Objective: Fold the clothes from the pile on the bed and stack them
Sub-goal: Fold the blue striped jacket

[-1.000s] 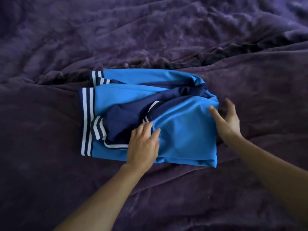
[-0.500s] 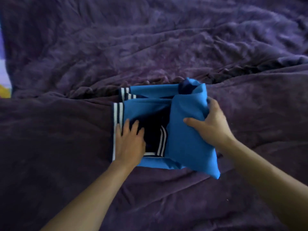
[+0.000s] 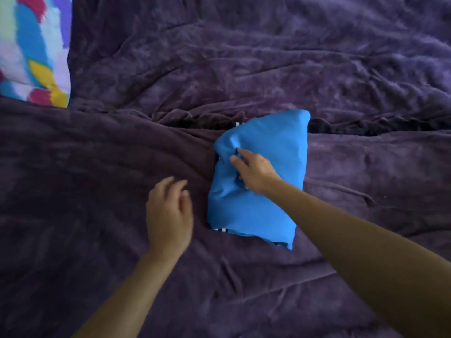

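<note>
One blue garment (image 3: pixel 268 172) folded compact on purple blanket (image 3: pixel 341 81); my right hand (image 3: pixel 253 170) pinches its left edge so fold won't spring open; left hand (image 3: pixel 168 213) loose, empty, just beside.

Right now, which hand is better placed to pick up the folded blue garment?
Right, I'd say. The right hand grips the folded blue garment; the left hand is off it, open over the purple blanket.

The bed (image 3: pixel 341 240) wears a rumpled purple blanket (image 3: pixel 268 57). On it, near the middle, lies a folded blue garment (image 3: pixel 275 142) (striped trim peeking out); a multicoloured cloth (image 3: pixel 31 50) borders the blanket far left.
</note>
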A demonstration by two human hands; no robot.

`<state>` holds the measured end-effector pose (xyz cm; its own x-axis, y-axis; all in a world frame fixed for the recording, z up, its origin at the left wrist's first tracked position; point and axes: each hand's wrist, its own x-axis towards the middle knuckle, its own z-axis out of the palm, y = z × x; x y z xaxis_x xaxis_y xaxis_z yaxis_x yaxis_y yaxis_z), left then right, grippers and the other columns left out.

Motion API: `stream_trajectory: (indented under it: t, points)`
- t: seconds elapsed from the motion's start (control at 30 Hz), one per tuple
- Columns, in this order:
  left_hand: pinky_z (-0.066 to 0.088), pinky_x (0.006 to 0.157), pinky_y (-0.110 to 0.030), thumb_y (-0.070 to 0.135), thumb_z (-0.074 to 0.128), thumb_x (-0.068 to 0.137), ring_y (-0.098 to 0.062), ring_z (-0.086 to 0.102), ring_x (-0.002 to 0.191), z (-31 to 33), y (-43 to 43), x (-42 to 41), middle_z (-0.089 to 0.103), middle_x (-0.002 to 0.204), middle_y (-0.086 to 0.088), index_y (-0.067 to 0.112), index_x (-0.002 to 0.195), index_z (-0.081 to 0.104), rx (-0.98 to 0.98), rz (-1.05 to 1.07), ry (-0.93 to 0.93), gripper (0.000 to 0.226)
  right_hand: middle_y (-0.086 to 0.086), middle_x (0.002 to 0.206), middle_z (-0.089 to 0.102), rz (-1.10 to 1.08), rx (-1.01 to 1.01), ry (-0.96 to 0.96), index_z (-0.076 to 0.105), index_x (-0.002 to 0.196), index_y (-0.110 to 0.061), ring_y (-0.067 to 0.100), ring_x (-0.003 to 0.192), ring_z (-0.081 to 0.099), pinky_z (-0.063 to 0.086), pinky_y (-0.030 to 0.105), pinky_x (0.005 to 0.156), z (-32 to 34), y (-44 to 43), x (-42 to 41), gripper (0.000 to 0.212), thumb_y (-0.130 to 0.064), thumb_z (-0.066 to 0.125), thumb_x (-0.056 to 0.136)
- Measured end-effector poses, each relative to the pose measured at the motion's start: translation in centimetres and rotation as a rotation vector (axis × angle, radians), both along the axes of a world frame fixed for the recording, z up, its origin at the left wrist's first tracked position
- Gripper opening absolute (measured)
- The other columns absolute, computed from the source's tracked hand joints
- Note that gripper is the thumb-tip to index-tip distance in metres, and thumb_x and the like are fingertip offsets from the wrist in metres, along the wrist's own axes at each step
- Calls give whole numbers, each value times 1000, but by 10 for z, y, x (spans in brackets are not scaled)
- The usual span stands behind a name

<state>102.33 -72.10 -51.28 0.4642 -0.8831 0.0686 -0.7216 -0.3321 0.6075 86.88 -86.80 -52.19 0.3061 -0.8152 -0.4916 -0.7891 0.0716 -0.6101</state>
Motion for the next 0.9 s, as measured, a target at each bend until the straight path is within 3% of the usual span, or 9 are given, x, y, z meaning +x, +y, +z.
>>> stream_trajectory:
  t: [0.07,0.13,0.17,0.27,0.37,0.5,0.73,0.83,0.9]
  points:
    - [42,98,-46,31,44,92,-37,51,120,6,-15,-34,54,132,-17,12,120,65,-34,-161,-63,40,10,121,60,117,-296,72,52,136,-19,34,112,55,46,45,89,-2,-4,-21,40,-28,47,98]
    - [35,104,-51,45,40,91,-37,39,134,3,-28,-68,38,149,-15,22,134,54,126,-355,-162,51,9,135,51,264,-595,272,51,138,-25,34,124,45,43,46,92,-5,-13,-46,43,-29,52,95]
    - [31,107,-54,50,37,91,-37,29,140,-5,-31,-78,26,155,-14,26,141,44,243,-427,-206,56,11,147,40,309,-634,359,44,143,-28,33,135,34,37,49,99,-7,-20,-57,49,-34,52,95]
    - [16,114,-57,56,28,94,-36,4,146,-47,-30,-74,-5,160,-12,33,152,11,441,-523,-286,65,6,162,4,391,-511,567,12,152,-39,28,148,2,17,57,113,-20,-48,-84,64,-59,32,94]
    - [19,113,-58,59,15,93,-38,8,146,-79,-30,-62,-8,160,-14,35,151,-6,448,-568,-312,66,-1,162,-5,419,-414,601,-1,151,-42,23,148,-6,11,59,114,-48,-59,-96,71,-72,14,88]
    - [28,110,-58,58,19,93,-42,20,142,-111,-37,-66,4,159,-19,31,152,2,376,-576,-317,66,-5,162,-4,299,-360,550,-6,151,-41,17,149,-6,8,56,116,-94,-56,-102,75,-75,7,85]
    - [24,112,-57,60,13,93,-42,15,143,-109,-43,-64,-5,159,-19,33,150,-9,449,-652,-318,67,-6,162,-3,284,-306,525,-5,151,-40,16,148,-5,7,54,116,-101,-59,-105,82,-80,3,80]
    - [31,108,-57,58,29,91,-40,25,141,-72,-61,-53,14,158,-19,29,147,32,327,-615,-259,64,-3,162,4,220,-278,463,9,151,-40,18,148,-1,10,53,116,-75,-66,-108,89,-85,13,74]
    - [33,106,-53,55,44,87,-40,31,139,-57,-94,-44,26,154,-21,18,137,47,129,-547,-251,62,3,159,15,49,-335,384,21,149,-35,24,147,10,19,53,114,-59,-78,-117,91,-84,34,74]
